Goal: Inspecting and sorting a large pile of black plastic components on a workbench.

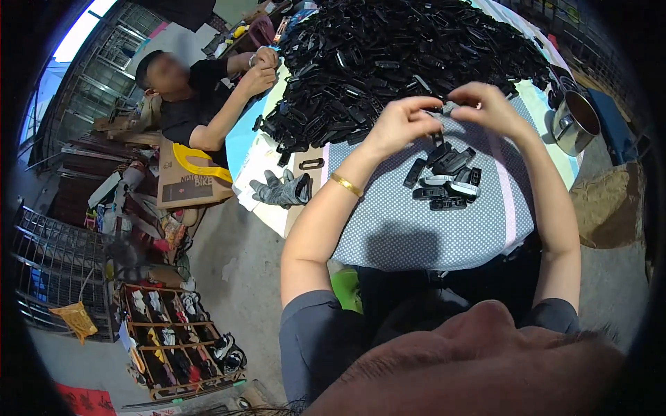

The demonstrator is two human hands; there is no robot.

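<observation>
Black plastic parts [447, 173], small cluster, some with silvery faces: on grey dotted cloth [416, 239], table's near side, below the hands. Left hand [411, 125] and right hand [483, 107]: raised beyond the cluster, fingertips facing each other, fingers curved; grip of each cannot be told, any part between them being too small to make out. Large heap of similar black parts [374, 62]: beyond, across the table [272, 216]. Grey glove [281, 188]: left edge. Metal mug [577, 123]: right edge. Co-worker [201, 97], black top: seated, left side.
</observation>
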